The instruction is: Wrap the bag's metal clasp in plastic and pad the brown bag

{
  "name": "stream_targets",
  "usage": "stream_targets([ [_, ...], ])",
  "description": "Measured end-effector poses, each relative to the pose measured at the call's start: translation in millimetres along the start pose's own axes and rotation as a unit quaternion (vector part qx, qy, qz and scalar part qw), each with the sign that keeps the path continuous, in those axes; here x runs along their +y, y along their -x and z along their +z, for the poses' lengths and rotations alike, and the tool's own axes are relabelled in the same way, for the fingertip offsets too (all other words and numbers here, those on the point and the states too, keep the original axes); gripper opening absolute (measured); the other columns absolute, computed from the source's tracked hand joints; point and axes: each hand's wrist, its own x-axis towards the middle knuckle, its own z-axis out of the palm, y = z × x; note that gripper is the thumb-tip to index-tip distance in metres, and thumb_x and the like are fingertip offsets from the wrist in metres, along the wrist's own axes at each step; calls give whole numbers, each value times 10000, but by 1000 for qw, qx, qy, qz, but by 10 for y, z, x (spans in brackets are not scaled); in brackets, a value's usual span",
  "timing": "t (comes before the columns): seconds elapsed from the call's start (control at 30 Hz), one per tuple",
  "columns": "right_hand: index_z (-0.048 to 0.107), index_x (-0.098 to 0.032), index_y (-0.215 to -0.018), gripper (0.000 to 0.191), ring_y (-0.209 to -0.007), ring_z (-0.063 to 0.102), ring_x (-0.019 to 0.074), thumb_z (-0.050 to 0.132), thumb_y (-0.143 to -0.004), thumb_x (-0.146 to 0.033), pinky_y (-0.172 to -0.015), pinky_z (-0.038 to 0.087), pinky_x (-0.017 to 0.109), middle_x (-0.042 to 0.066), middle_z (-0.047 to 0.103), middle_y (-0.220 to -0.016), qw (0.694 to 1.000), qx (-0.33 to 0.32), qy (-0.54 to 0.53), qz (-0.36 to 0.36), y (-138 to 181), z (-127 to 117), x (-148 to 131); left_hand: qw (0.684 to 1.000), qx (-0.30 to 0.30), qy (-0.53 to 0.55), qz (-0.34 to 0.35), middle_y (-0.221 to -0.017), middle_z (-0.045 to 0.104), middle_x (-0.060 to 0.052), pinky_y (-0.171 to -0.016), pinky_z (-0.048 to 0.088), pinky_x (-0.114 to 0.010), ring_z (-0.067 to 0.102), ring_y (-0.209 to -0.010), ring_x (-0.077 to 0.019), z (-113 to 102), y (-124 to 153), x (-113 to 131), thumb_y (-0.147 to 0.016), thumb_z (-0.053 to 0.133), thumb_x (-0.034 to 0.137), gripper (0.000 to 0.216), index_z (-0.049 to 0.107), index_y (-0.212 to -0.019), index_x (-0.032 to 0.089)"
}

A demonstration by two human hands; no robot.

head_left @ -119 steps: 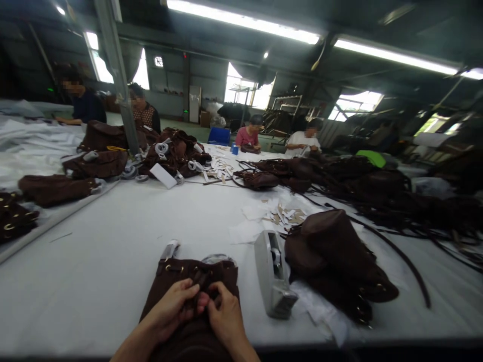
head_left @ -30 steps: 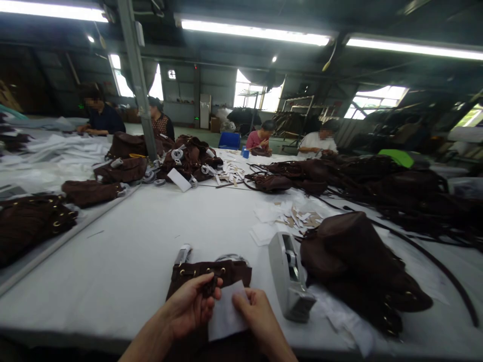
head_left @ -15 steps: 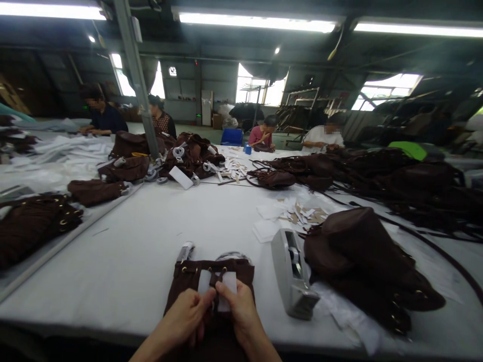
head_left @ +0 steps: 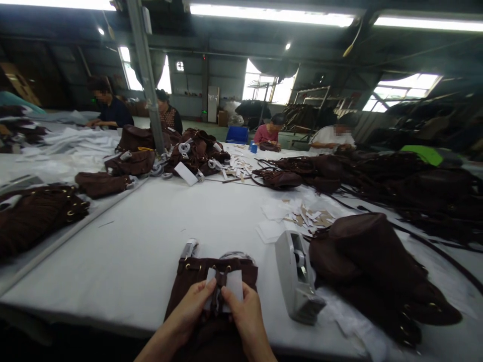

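A dark brown drawstring bag [head_left: 180, 289] with gold eyelets lies at the table's near edge, its top pointing away from me. A white paper piece [head_left: 235, 280] sits behind the brown drawstring ends [head_left: 221, 279] at the front of the bag. My left hand [head_left: 191, 307] is closed on the paper's left side, its thumb pressed beside the cords. On the other side, my right hand [head_left: 246, 312] grips the paper with its thumb over the cord. The fingers beneath are hidden. Wrapped rings or handles show at the bag's top.
A grey tape dispenser [head_left: 296, 281] stands right of the bag, beside another brown bag [head_left: 354, 256]. Paper scraps [head_left: 307, 215] lie behind it. More brown bags [head_left: 198, 153] are heaped at the back and left [head_left: 37, 216]. A metal post [head_left: 147, 75] rises at back left. Several people sit across the table.
My left thumb has moved up onto the paper beside the cords, and my right thumb has slid slightly down. The view has shifted a little.
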Motion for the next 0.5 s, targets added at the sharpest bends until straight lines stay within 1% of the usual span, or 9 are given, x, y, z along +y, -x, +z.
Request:
stream_targets([
  [0.07,685,-136,-874,291,-662,621,206,648,-688,-357,-568,481,267,60,689,-748,998,8,52,-40,36,-11,3,1000,-11,5,15,-591,580,1,-456,320,-182,452,-491,-79,2,7,-3,-644,670,595,511,646,-768,100],
  [0.13,677,-172,-960,290,-791,634,227,613,-724,-328,-695,491,289,65,686,-847,988,31,117,-93,89,-10,5,1000,-13,14,23,-621,598,-10,-515,369,-200,490,-539,-100,17,28,2,-646,674,585,506,650,-788,100],
  [0.17,670,-191,-988,286,-813,632,226,590,-746,-321,-723,486,293,64,676,-864,980,45,152,-124,118,-4,8,1000,-8,15,24,-616,592,-7,-527,382,-210,493,-541,-107,31,39,5,-643,676,584,505,650,-798,103],
  [0.23,665,-219,-994,258,-791,628,214,537,-793,-318,-722,480,291,61,648,-840,957,65,214,-186,170,14,25,999,13,9,34,-592,573,3,-520,385,-220,481,-521,-110,65,58,6,-634,678,586,505,646,-798,109],
  [0.3,660,-229,-979,246,-731,621,202,481,-834,-315,-682,479,288,58,619,-793,935,71,258,-234,202,38,55,997,36,-7,64,-583,561,7,-517,378,-219,473,-523,-112,98,68,1,-632,677,580,486,639,-751,111],
  [0.4,645,-231,-972,259,-667,608,190,417,-874,-303,-631,476,286,55,590,-765,907,83,302,-283,214,78,118,990,62,-47,115,-585,555,7,-539,376,-215,478,-565,-125,127,72,-18,-658,662,559,445,626,-673,115],
  [0.5,636,-227,-990,284,-639,602,187,375,-895,-290,-602,481,292,63,579,-767,882,71,343,-316,207,129,218,983,83,-83,140,-595,562,-1,-564,386,-223,486,-599,-142,130,58,-49,-674,646,548,432,631,-648,116],
])
